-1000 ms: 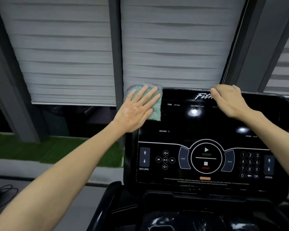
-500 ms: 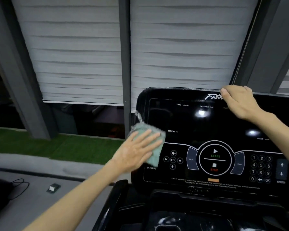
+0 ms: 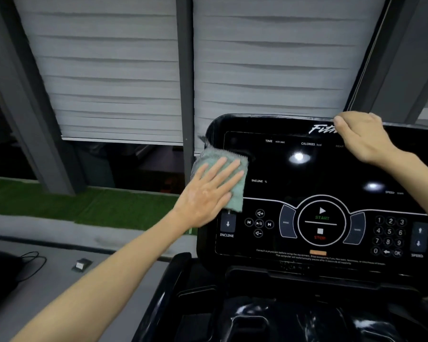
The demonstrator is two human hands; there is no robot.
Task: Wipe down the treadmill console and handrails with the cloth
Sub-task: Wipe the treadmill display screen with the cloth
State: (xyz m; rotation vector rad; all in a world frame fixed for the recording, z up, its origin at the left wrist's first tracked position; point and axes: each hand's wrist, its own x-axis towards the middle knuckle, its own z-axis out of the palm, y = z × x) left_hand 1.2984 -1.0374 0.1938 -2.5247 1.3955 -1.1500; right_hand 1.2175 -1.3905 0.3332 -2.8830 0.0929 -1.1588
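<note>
- Pressing flat, the left hand (image 3: 209, 191) has its fingers (image 3: 225, 171) straight and slightly spread on the green cloth (image 3: 235, 191), pinning it to the left edge of the treadmill console (image 3: 294, 186).
- The cloth shows past the fingertips and to their right. A grey-hemmed corner pokes up over the console's rim, and the lower end hangs just above the INCLINE button (image 3: 227, 223).
- Right of these fingers lies the dark display, then the START/STOP ring (image 3: 321, 219) and, farther right, the number keypad (image 3: 389, 232).
- The right hand (image 3: 363, 137) is well apart from the cloth, its fingers (image 3: 356, 119) curled over the console's top rim and gripping it, covering part of the white logo (image 3: 321, 128).
- Below both hands sits a glossy black tray (image 3: 257, 312).
- Beyond the fingertips hang grey blinds (image 3: 114, 70). Left of the left forearm are a strip of green turf (image 3: 84, 206), a black cable (image 3: 32, 260) and a small block (image 3: 80, 264) on the grey floor.
</note>
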